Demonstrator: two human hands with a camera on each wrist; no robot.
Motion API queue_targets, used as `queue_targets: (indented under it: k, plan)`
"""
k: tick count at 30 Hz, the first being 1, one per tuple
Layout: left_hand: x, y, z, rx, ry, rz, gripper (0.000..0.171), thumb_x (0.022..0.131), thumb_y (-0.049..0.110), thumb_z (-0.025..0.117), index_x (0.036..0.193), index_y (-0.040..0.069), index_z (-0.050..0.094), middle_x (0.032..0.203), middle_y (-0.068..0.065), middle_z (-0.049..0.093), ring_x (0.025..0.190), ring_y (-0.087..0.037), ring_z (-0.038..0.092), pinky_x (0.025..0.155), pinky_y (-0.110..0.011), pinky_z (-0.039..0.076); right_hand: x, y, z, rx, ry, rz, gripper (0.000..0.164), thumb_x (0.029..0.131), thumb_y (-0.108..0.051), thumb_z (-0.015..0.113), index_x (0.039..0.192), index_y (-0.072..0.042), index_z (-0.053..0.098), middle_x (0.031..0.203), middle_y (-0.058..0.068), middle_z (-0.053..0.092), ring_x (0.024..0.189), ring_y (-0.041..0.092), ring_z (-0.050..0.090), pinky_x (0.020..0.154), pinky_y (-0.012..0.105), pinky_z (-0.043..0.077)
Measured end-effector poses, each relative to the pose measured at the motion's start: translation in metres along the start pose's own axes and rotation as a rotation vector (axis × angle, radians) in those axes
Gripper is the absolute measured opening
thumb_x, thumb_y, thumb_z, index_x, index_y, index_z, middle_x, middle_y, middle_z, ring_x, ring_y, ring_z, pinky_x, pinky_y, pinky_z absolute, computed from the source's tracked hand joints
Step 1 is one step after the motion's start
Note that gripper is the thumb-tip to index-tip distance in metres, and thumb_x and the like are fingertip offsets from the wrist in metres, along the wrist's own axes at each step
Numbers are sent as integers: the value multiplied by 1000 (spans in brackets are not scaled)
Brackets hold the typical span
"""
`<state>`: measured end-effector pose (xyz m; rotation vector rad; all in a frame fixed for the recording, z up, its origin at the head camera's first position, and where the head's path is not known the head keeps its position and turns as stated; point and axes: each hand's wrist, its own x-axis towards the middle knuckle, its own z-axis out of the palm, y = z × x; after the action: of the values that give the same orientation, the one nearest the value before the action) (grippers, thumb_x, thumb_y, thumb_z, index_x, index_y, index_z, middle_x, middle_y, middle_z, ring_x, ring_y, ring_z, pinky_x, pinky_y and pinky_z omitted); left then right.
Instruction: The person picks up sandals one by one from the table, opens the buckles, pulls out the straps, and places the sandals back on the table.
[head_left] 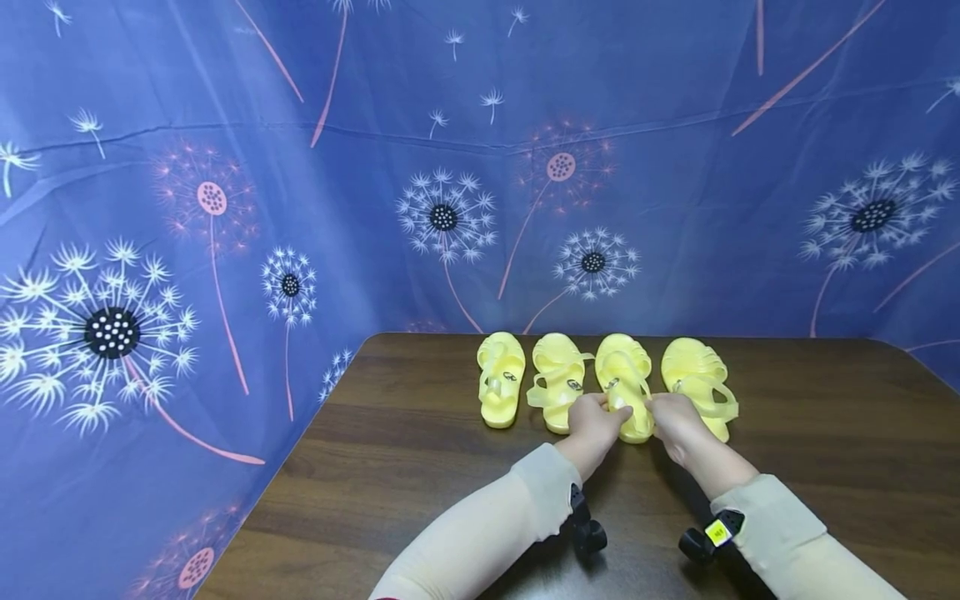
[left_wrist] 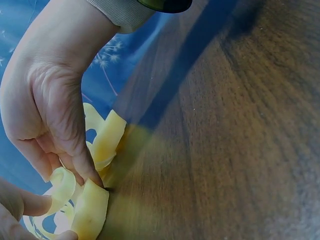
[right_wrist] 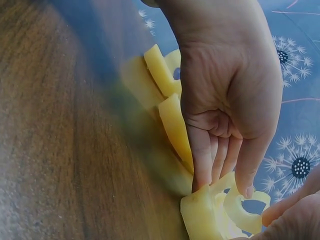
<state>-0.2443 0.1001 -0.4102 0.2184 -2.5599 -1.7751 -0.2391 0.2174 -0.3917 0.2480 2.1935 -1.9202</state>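
Four yellow jelly sandals stand in a row at the far side of the table, toes away from me. Both hands are at the third sandal from the left [head_left: 621, 364]. My left hand [head_left: 596, 423] pinches the strap on its left side near the heel. From the right, my right hand [head_left: 681, 427] holds the strap's other side. In the right wrist view the thumb lies against the loop of the strap [right_wrist: 240, 214], and the fingers go down by the heel [right_wrist: 197, 212]. The hands partly cover the sandal's rear.
The first sandal [head_left: 501, 375] and second sandal [head_left: 557, 354] stand to the left, the second close to my left hand. The fourth sandal [head_left: 690, 360] is just beyond my right hand. A blue dandelion-print cloth [head_left: 480, 100] hangs behind the brown wooden table [head_left: 390, 467].
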Motion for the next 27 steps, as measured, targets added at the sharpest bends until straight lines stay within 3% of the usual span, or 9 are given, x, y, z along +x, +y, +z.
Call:
queue_targets:
  k: [7,14,21,27]
  plan:
    - [2,2,-1,-13,5,1,32,77,13,81,105,1,73,97,-8,73,90,-14,65,79,-33,57,3,-2,1,-2,11,1,57,101,-7,25,144,19,-3,155,33,-8,144,45,-2,117,57,11]
    - [2,0,3,-34,21,13,29,76,11,81,102,1,74,94,-7,74,87,-12,66,75,-28,57,2,-1,4,5,37,0,55,100,-5,23,144,21,2,154,35,3,139,41,15,119,50,20]
    - [1,-2,3,-42,29,1,33,77,13,81,106,0,72,101,-11,73,95,-17,66,81,-33,57,3,1,2,23,15,4,57,101,-6,23,144,20,-5,155,34,-8,144,45,0,119,54,11]
    - [4,-3,0,-91,-7,13,33,80,14,78,108,-2,71,102,-12,73,95,-18,67,82,-33,57,4,4,-1,23,14,-11,56,102,-8,22,144,19,-3,155,35,-4,143,43,6,118,54,14]
